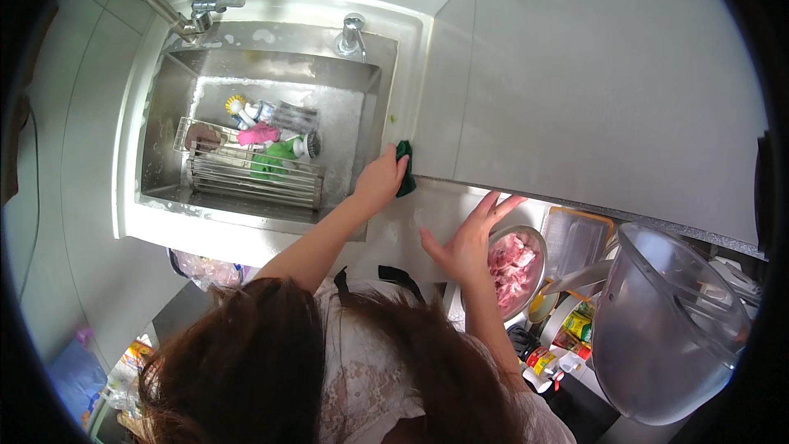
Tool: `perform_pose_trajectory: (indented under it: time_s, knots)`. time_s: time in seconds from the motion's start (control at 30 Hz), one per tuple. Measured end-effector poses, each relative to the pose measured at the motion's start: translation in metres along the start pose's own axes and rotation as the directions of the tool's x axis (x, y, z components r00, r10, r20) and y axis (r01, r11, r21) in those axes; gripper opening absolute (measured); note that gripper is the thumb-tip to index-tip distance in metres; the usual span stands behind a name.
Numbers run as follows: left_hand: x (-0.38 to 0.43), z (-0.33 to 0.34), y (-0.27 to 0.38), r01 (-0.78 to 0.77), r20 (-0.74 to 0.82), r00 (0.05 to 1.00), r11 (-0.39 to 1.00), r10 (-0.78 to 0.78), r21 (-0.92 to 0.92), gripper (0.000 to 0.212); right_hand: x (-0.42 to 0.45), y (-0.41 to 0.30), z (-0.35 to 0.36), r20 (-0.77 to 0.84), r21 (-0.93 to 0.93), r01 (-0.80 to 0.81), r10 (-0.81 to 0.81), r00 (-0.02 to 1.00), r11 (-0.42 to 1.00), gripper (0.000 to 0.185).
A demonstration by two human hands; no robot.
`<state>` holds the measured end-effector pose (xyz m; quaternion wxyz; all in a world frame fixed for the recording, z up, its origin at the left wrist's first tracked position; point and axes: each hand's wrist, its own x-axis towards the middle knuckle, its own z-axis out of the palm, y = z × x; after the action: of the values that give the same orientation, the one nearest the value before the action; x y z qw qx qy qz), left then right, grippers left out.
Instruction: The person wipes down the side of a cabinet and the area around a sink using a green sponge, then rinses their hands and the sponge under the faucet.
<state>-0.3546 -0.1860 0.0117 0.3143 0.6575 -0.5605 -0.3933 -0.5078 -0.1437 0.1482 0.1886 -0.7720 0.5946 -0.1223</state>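
Observation:
A dark green scouring pad [404, 168] is held in my left hand [381, 177]. The pad presses on the white rim [408, 98] at the right side of the stainless steel sink [345, 105], by the counter's front corner. My right hand [468, 240] has its fingers spread and holds nothing. Its fingertips are at the front edge of the grey counter [592, 74]; whether they touch it I cannot tell. Close to the right wrist is a metal bowl [541, 265] of raw pink meat [513, 265], partly hidden by the hand.
The sink holds a wire rack [253, 182], green glove-like cloth [271, 160], pink cloth [257, 134] and brushes [237, 106]. A faucet [216, 5] and soap dispenser [351, 34] stand behind. Lower right are a large translucent container [653, 327], a plastic box [576, 243] and several bottles [542, 361].

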Motion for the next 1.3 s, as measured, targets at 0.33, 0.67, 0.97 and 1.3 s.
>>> perform_pose_trajectory:
  time_s: [0.33, 0.67, 0.97, 1.3]
  knots:
    - [0.065, -0.003, 0.017, 0.105, -0.127, 0.989, 0.961, -0.074, 0.254, 0.029, -0.001, -0.009, -0.002, -0.033, 0.030, 0.037, -0.036, 0.999, 0.999, 0.128]
    - [0.011, 0.004, 0.021, 0.207, 0.007, 0.977, 0.952, -0.214, 0.226, 0.030, -0.001, -0.011, 0.009, -0.058, 0.081, -0.045, 0.049, 0.997, 0.996, 0.127]
    - [0.125, -0.017, 0.030, 0.173, -0.132, 0.979, 0.974, -0.155, 0.144, 0.030, 0.000, -0.008, 0.013, 0.026, 0.052, -0.070, 0.068, 0.997, 0.996, 0.131]
    - [0.017, 0.001, 0.020, 0.265, 0.031, 0.959, 0.929, -0.282, 0.257, 0.032, 0.006, -0.015, 0.012, -0.036, -0.069, -0.059, 0.056, 0.998, 0.996, 0.112]
